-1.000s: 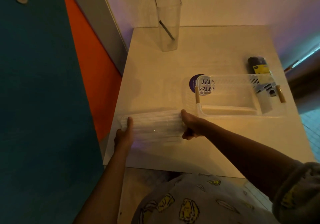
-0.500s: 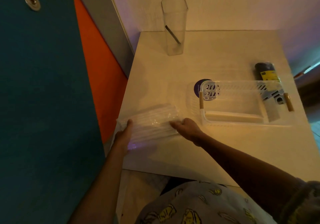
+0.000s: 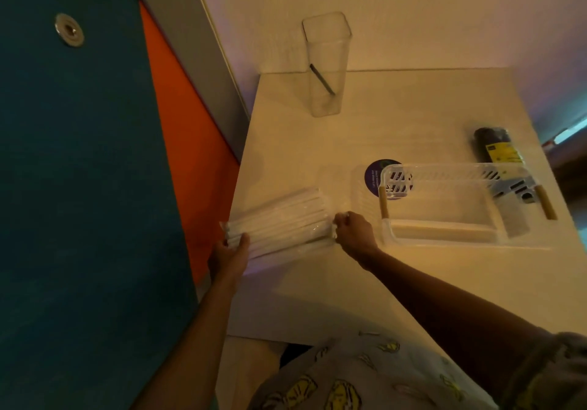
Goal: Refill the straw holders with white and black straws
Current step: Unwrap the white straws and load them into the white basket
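Note:
A clear plastic pack of white straws (image 3: 281,220) lies at the white table's left edge. My left hand (image 3: 230,257) grips its near-left end. My right hand (image 3: 354,230) pinches the wrapper at the pack's right end. A tall clear square straw holder (image 3: 327,63) stands at the back of the table with one black straw (image 3: 322,79) leaning inside it. A pack of black straws with a yellow label (image 3: 497,150) lies at the far right, partly behind a clear basket.
The clear plastic basket (image 3: 444,200) with wooden handles sits right of my right hand. A round purple sticker (image 3: 376,174) is on the table (image 3: 317,282) beside it. A teal and orange wall (image 3: 95,187) rises close on the left.
My right hand slid from gripping the pack's right end to pinching its wrapper there. The pack now lies more slanted, its right end further from me. The left hand keeps its hold.

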